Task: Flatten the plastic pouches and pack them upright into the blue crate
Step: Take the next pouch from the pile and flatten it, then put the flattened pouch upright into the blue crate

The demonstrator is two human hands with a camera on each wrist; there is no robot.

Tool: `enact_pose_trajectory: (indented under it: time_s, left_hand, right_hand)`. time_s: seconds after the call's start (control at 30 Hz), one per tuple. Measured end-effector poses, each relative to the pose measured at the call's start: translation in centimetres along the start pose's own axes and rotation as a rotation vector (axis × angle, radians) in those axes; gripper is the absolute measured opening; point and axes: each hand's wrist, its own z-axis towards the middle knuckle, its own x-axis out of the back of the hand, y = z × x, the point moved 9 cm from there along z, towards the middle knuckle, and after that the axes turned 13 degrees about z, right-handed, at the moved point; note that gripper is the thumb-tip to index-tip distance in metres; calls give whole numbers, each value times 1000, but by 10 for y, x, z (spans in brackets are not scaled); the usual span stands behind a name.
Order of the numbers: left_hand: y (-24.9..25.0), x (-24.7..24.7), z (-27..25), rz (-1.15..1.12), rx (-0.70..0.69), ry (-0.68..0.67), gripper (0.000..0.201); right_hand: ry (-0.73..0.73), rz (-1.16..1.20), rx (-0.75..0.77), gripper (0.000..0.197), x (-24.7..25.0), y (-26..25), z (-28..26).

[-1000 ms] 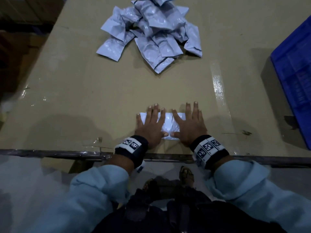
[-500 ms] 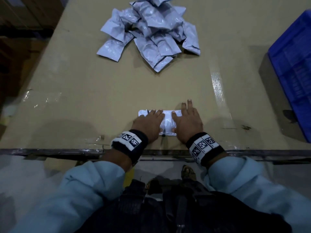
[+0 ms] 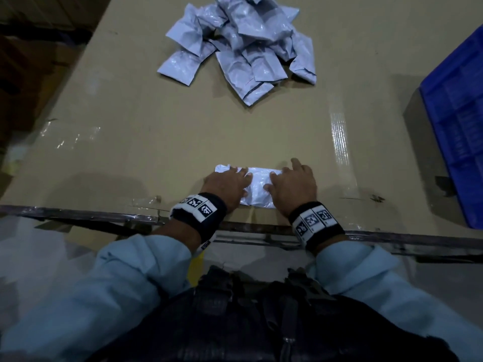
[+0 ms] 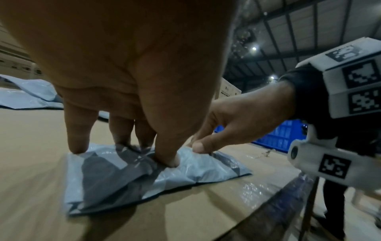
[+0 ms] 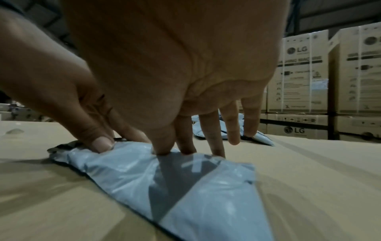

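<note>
Grey-white plastic, one pouch (image 3: 257, 188) lies flat on the tabletop (image 3: 130, 131) near its front edge, under both hands in the head view: the left hand (image 3: 226, 185) covers its left part, the right hand (image 3: 292, 185) its right part, fingers bent with their tips down on the film, neither grip closed round it. Beyond, at the far side, a loose pile of pouches (image 3: 243, 43) overlaps too much to count exactly; one blue crate (image 3: 460, 121) stands at the right edge, well apart from the hands. From the left wrist, the left hand (image 4: 128, 73) stands arched on its fingertips (image 4: 168, 160), which dent the pouch (image 4: 185, 171), while the right hand (image 4: 237, 120) presses the pouch's far end with thumb and fingers. From the right wrist, the right hand (image 5: 171, 65) plants thumb and two fingers on the pouch (image 5: 128, 176), two more fingers hanging off it, and the left hand (image 5: 51, 84) presses its thumb into the other end. Stacked cartons (image 5: 329, 81) rise behind.
</note>
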Motion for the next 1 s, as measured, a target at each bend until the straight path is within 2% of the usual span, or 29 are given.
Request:
enact_pose_trajectory:
  time_s: [0.07,0.13,0.2,0.27,0.37,0.4,0.53,0.67,0.77,0.87,1.0]
  left_hand:
    - [-1,2,-2,-68,63,39,56]
    - [-13,10,-12,-172,249,171,52]
    - [-20,13,-21,-232,380,242,60]
    - [-21,12,-23,-297,442,254,66]
    - [-18,13,-15,-330,512,185,71]
    - [-16,15,-11,-320,521,160,69]
    - [4,26,12,-266,464,117,44]
    - [37,41,44,-252,415,18,45]
    - [61,63,75,-288,372,-12,47]
    - [95,85,107,-272,236,-31,52]
    - [134,113,139,-197,158,-60,38]
  right_hand:
    - [-29,8,38,37,4,-10,9]
    - [-42,82,37,35,4,-9,14]
    - [-9,252,-21,49,4,5,13]
    - [-7,467,-109,61,-2,28,10]
    - [-15,719,-208,38,-10,63,-3]
    - [10,794,-243,39,-10,75,-9]
    - [227,981,-322,32,13,115,-32]
    - [245,1067,-348,12,37,154,-45]
    - [329,1119,-380,15,65,191,-59]
    - [447,1120,-363,21,101,227,-71]
    - [596,1131,-315,23,152,283,-81]
